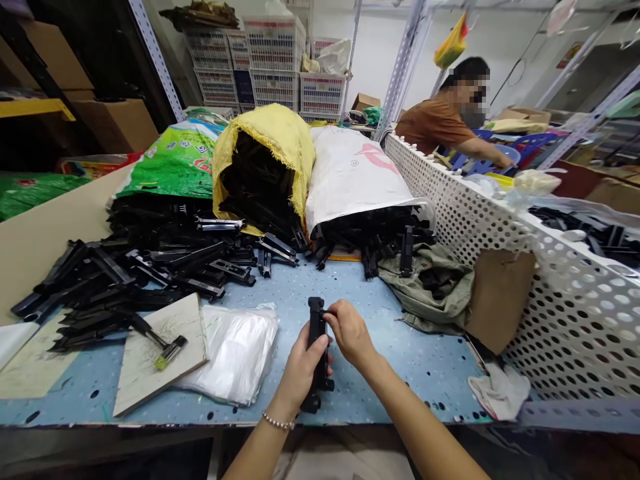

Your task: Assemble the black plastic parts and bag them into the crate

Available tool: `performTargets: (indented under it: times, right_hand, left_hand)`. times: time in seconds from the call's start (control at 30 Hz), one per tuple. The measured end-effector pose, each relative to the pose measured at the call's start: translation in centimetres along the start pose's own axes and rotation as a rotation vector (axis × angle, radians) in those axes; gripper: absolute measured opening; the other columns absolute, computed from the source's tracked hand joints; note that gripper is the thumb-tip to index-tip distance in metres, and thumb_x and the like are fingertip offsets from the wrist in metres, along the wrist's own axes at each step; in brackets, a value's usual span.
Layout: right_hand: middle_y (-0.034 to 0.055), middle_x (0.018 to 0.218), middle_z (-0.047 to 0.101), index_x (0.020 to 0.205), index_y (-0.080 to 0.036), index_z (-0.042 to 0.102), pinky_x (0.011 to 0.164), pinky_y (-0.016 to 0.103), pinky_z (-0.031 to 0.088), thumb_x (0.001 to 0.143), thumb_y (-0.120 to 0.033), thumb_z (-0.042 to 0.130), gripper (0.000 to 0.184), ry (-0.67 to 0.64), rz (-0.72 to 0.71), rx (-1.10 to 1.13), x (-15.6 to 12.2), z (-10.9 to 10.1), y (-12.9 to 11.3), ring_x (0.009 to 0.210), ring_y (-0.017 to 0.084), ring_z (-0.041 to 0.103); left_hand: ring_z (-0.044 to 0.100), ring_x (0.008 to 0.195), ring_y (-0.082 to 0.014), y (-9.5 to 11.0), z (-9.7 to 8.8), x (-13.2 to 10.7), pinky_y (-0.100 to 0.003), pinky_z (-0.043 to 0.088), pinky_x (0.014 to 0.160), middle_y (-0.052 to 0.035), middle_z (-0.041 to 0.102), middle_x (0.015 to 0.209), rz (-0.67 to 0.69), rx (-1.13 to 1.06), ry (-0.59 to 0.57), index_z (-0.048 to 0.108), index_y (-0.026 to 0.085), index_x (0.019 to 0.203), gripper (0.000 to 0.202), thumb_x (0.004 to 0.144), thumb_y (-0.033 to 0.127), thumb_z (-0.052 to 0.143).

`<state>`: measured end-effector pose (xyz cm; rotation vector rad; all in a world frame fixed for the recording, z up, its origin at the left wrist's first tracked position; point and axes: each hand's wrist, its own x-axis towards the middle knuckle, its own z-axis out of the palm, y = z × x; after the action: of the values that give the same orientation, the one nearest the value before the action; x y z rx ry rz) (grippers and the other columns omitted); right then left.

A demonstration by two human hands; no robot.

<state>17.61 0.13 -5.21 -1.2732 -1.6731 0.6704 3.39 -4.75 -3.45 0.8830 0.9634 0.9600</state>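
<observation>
I hold a long black plastic part (317, 327) upright over the front of the blue table (400, 360). My left hand (303, 367) is wrapped round its lower half. My right hand (349, 331) pinches its upper end with the fingertips. A big heap of similar black plastic parts (145, 267) lies to the left and spills from three sacks at the back: a green one (175, 160), a yellow one (270, 143) and a white one (353, 173).
A stack of clear plastic bags (233, 353) and a board with a small brush (167, 350) lie to my left. A white perforated partition (500, 220) bounds the right side; behind it a person in a brown shirt (440, 123) works. A crumpled cloth (435, 287) and cardboard (497, 297) lie near it.
</observation>
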Motion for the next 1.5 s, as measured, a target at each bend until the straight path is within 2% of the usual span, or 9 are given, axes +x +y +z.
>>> performTargets:
  times: [0.2,0.43,0.63,0.73,0.87,1.0,1.2,1.37,1.5]
  right_hand:
    - [-0.0036,0.063,0.051,0.083,-0.023,0.046,0.054,0.026,0.040,0.094,-0.049,0.033,0.031,-0.005,0.264,0.202,-0.6,2.7,-0.7,0.056,0.014,0.049]
    - [0.0057,0.081,0.063,0.093,-0.022,0.051,0.060,0.030,0.040,0.095,-0.049,0.033,0.032,0.008,-0.441,-0.412,-4.7,3.3,-1.1,0.070,0.019,0.053]
    - [0.0013,0.071,0.061,0.084,-0.022,0.053,0.057,0.026,0.041,0.089,-0.065,0.035,0.046,-0.145,-0.471,-0.388,-3.7,4.3,1.3,0.062,0.015,0.055]
    - [0.0037,0.085,0.066,0.096,-0.021,0.058,0.073,0.026,0.045,0.095,-0.054,0.035,0.040,-0.249,-0.249,-0.342,-3.5,4.2,0.6,0.081,0.016,0.060]
    - [0.0059,0.126,0.058,0.124,-0.029,0.053,0.106,0.046,0.028,0.083,-0.060,0.055,0.051,-0.516,-0.282,-0.344,-4.0,1.8,-0.4,0.129,0.028,0.038]
    - [0.0076,0.127,0.057,0.115,-0.026,0.061,0.107,0.042,0.027,0.065,-0.065,0.069,0.064,-0.675,-0.288,-0.265,-3.6,-1.9,1.6,0.132,0.029,0.034]
    - [-0.0011,0.059,0.051,0.054,-0.021,0.051,0.073,0.031,0.040,0.078,-0.061,0.057,0.047,0.169,0.143,0.032,-2.5,-4.6,6.4,0.067,0.017,0.048]
    - [-0.0026,0.053,0.044,0.053,-0.022,0.044,0.061,0.030,0.037,0.086,-0.061,0.041,0.051,0.443,0.310,0.193,-1.7,-3.9,8.3,0.056,0.015,0.043]
    - [-0.0020,0.054,0.047,0.054,-0.022,0.044,0.061,0.030,0.042,0.084,-0.063,0.043,0.051,0.550,0.342,0.351,-1.2,-3.5,7.8,0.056,0.015,0.048]
  left_hand:
    - [0.060,0.058,-0.0147,1.2,-1.0,0.8,-0.024,0.049,0.052,0.0001,0.064,0.073,0.043,0.102,0.205,0.057,0.017,0.116,0.056,0.072,0.049,0.069]
    - [0.066,0.057,-0.0184,3.4,-2.1,2.6,-0.025,0.051,0.049,-0.0036,0.068,0.066,-0.139,-0.129,0.321,0.065,0.012,0.084,0.043,0.068,0.052,0.070]
    - [0.067,0.058,-0.0217,3.1,-2.2,2.5,-0.028,0.054,0.052,-0.0039,0.067,0.061,-0.266,-0.143,0.308,0.062,0.014,0.081,0.032,0.072,0.045,0.065]
    - [0.070,0.074,-0.0270,3.4,-5.0,3.1,-0.033,0.055,0.062,-0.0050,0.072,0.078,-0.161,0.189,0.369,0.062,0.018,0.100,0.039,0.072,0.045,0.063]
    - [0.067,0.092,-0.0351,2.1,-8.9,4.0,-0.043,0.052,0.076,-0.0090,0.072,0.094,-0.074,0.871,0.445,0.054,0.022,0.126,0.053,0.080,0.048,0.050]
    - [0.064,0.100,-0.0346,-1.7,-8.6,4.5,-0.045,0.050,0.084,-0.0154,0.069,0.101,0.119,1.129,0.304,0.062,0.015,0.116,0.047,0.084,0.042,0.041]
    - [0.056,0.108,-0.0311,-3.4,-3.5,3.0,-0.048,0.043,0.096,-0.0167,0.060,0.114,0.583,1.070,0.289,0.063,0.015,0.114,0.042,0.086,0.038,0.042]
    - [0.055,0.115,-0.0287,-3.0,2.5,2.5,-0.041,0.043,0.097,-0.0176,0.057,0.124,0.411,0.961,-0.046,0.053,0.013,0.126,0.047,0.086,0.036,0.046]
    - [0.049,0.121,-0.0379,-4.0,5.8,4.3,-0.047,0.036,0.102,-0.0236,0.054,0.128,0.182,0.997,-0.102,0.045,0.007,0.133,0.070,0.069,0.026,0.065]
